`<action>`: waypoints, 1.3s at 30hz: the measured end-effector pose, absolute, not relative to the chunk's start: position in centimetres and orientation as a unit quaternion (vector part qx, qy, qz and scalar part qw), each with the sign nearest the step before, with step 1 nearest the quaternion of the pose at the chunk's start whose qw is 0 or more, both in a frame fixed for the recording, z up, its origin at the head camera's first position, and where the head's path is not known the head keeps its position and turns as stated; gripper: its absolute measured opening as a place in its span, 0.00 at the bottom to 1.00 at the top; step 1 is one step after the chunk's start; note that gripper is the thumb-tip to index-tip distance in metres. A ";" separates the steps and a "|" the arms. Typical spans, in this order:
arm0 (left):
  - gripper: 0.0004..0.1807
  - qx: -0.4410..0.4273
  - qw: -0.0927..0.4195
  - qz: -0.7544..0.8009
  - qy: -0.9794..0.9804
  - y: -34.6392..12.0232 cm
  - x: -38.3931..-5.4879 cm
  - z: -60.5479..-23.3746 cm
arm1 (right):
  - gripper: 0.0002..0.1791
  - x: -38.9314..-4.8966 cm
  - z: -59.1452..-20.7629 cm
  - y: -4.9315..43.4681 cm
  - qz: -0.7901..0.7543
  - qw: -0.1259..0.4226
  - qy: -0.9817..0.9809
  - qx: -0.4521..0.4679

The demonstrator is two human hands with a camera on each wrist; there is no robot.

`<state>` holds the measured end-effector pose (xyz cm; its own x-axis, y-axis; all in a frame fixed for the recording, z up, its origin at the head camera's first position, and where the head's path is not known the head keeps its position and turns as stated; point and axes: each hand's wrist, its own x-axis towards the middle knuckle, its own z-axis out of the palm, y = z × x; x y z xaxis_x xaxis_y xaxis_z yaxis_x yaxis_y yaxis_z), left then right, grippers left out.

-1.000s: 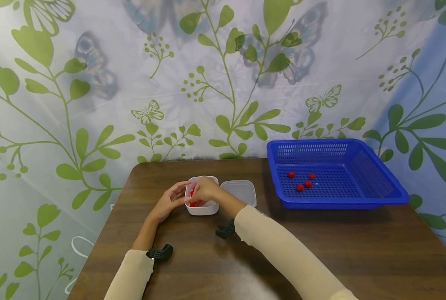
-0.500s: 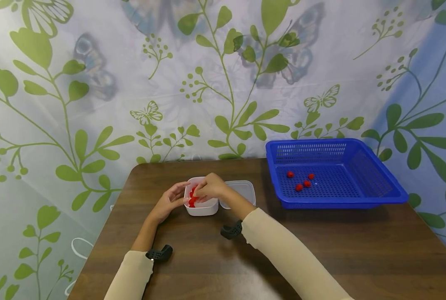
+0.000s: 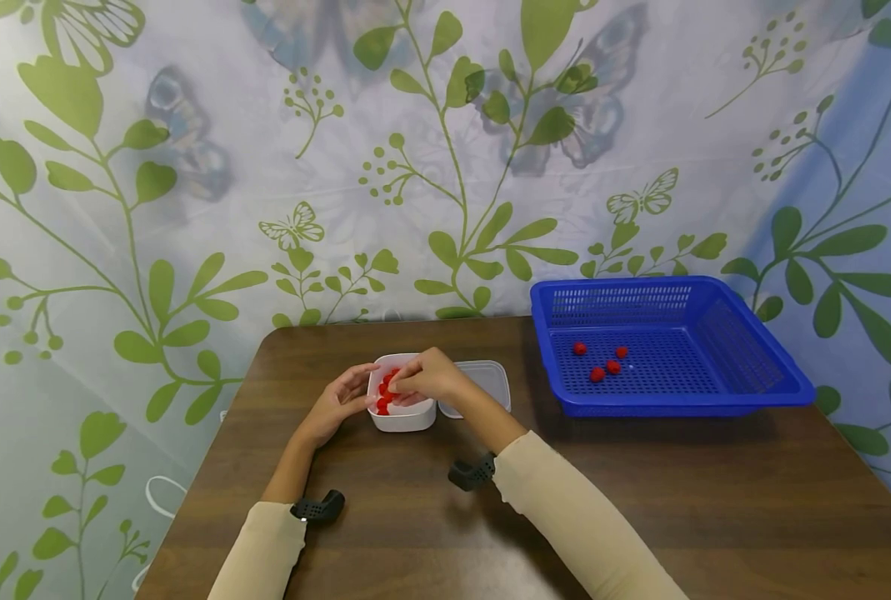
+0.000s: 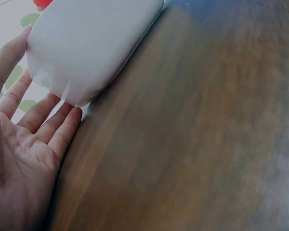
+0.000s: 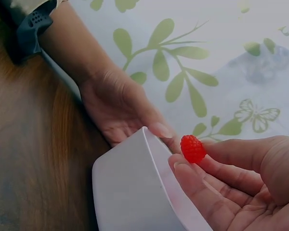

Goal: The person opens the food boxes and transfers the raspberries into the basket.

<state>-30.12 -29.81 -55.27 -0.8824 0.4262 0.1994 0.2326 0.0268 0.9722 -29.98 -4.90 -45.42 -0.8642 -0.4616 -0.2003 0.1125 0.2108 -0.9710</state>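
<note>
R hand (image 3: 428,377) has shifted a bit toward the basket side vs 1 s ago, so more red berries (image 3: 383,408) show in the white tub (image 3: 406,422); thumb + fingers pinch one raspberry (image 5: 192,148) by the tub rim, per R wrist cam. L hand (image 3: 334,407) same spot as bef.: fingers spread, tips touching tub wall, thumb at rim. Lid (image 3: 490,379) lies flat just right of tub, partly behind R forearm. Blue basket (image 3: 663,407), farther right, has the same 4 red berries (image 3: 613,367) on its mesh floor, unchanged. Surface = dark brown wood-look table (image 3: 407,542), slight sheen nr front, rounded far L corner. Behind: pale curtain (image 3: 340,179) w/ green leaves + butterflies, bluer on R side; white cord (image 3: 162,500) hangs off table's L edge.
</note>
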 end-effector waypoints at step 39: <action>0.30 0.210 0.073 0.642 0.734 -29.9 -30.4 -55.0 | 0.12 -27.8 -42.9 0.8 -0.685 0.190 0.694 -0.115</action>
<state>-30.35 -29.94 -55.02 -0.9011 0.4023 0.1618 0.2142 0.0886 0.9728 -27.84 0.80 -42.90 -0.9012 -0.4200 -0.1072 0.1013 0.0365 -0.9942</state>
